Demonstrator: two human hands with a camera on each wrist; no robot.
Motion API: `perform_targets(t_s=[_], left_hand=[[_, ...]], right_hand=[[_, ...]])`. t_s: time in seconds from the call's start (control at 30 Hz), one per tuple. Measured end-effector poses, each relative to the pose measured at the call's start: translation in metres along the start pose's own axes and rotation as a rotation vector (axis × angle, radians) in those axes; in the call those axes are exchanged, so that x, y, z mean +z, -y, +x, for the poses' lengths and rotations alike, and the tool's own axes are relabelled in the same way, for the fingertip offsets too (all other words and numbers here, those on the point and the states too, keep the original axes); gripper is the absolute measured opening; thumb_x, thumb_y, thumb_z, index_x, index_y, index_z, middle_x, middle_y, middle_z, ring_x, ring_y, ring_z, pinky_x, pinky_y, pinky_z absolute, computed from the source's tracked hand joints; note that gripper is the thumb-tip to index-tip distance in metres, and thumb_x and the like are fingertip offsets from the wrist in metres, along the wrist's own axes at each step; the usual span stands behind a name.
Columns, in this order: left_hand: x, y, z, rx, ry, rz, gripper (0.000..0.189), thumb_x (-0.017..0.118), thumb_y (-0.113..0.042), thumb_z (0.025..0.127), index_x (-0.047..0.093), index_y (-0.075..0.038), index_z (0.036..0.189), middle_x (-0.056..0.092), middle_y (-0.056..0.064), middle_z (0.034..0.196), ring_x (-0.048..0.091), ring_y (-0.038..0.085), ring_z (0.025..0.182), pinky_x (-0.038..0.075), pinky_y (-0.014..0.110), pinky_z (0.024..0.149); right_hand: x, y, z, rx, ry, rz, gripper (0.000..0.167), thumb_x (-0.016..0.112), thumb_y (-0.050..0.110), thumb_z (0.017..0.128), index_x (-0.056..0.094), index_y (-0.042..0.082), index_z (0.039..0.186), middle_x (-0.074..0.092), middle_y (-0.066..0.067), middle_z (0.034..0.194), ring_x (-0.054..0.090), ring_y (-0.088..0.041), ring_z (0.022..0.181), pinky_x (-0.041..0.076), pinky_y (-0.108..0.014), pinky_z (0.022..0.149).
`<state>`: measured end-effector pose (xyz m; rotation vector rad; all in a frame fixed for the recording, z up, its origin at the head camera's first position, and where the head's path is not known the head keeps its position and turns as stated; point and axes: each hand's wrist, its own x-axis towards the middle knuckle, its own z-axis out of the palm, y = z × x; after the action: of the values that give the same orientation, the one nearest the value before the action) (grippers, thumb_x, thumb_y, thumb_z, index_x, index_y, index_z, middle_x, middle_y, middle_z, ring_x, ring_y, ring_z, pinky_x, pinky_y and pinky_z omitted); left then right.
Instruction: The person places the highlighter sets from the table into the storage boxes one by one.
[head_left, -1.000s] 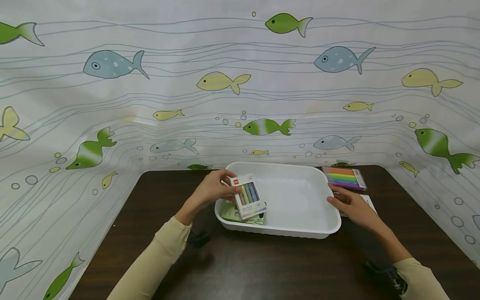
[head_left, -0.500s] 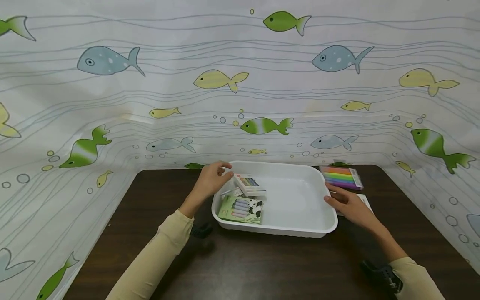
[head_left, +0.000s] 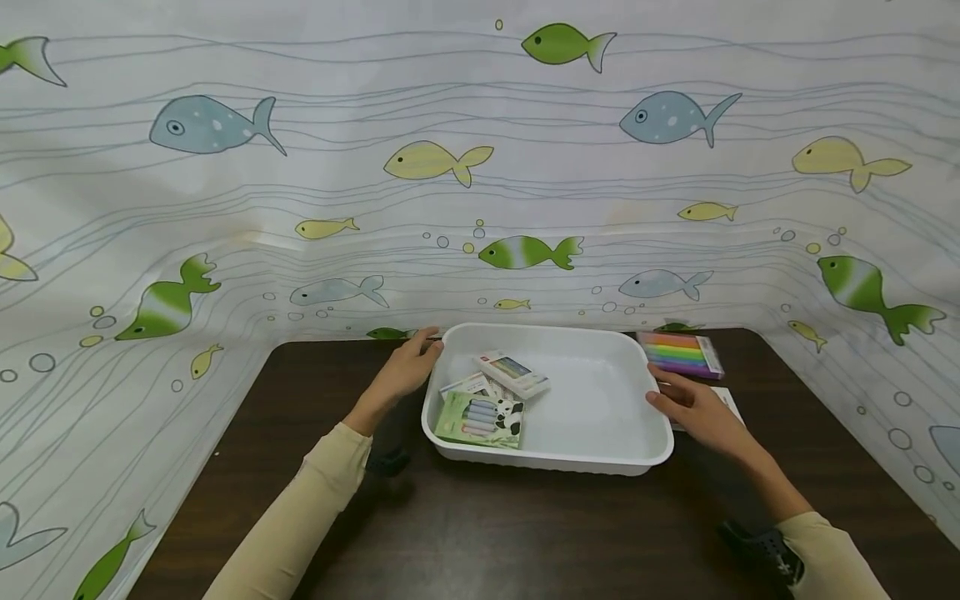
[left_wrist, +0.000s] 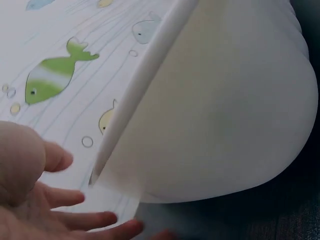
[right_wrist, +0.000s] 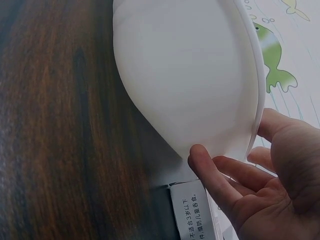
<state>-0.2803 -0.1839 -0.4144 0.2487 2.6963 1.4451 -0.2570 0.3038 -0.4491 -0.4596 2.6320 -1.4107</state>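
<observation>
A white plastic basin (head_left: 592, 400) stands on the dark table. In its left part lie a white windowed box of coloured sticks (head_left: 512, 374), a green panda box with pictured pens (head_left: 480, 419) and another white box (head_left: 474, 385), partly covered. My left hand (head_left: 405, 372) is just outside the basin's left rim, fingers loosely spread and holding nothing; the left wrist view shows them apart from the wall. My right hand (head_left: 697, 408) touches the basin's right side, its fingers (right_wrist: 205, 162) extended along the outer wall in the right wrist view.
A flat pack of rainbow-coloured strips (head_left: 682, 354) lies behind my right hand. A white box with printed text (right_wrist: 192, 210) lies under that hand beside the basin. A fish-printed sheet (head_left: 337, 192) rises along the table's back and sides.
My left hand has let go of the windowed box and drawn back left out of the basin. The box now lies flat over the other white box. The right hand stays at the rim.
</observation>
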Motion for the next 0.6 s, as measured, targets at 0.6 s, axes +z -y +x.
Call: perform_targets(t_s=[0.6], left_hand=[[-0.012, 0.032, 0.011, -0.168, 0.351, -0.588, 0.065, 0.044, -0.018, 0.111, 0.012, -0.031, 0.165, 0.023, 0.019, 0.162, 0.031, 0.049, 0.142, 0.052, 0.064, 0.083]], right_hand=[[-0.002, 0.0, 0.002, 0.011, 0.003, 0.009, 0.071, 0.062, 0.039, 0.103, 0.032, 0.01, 0.161, 0.044, -0.034, 0.147, 0.056, -0.048, 0.123, 0.057, -0.047, 0.083]])
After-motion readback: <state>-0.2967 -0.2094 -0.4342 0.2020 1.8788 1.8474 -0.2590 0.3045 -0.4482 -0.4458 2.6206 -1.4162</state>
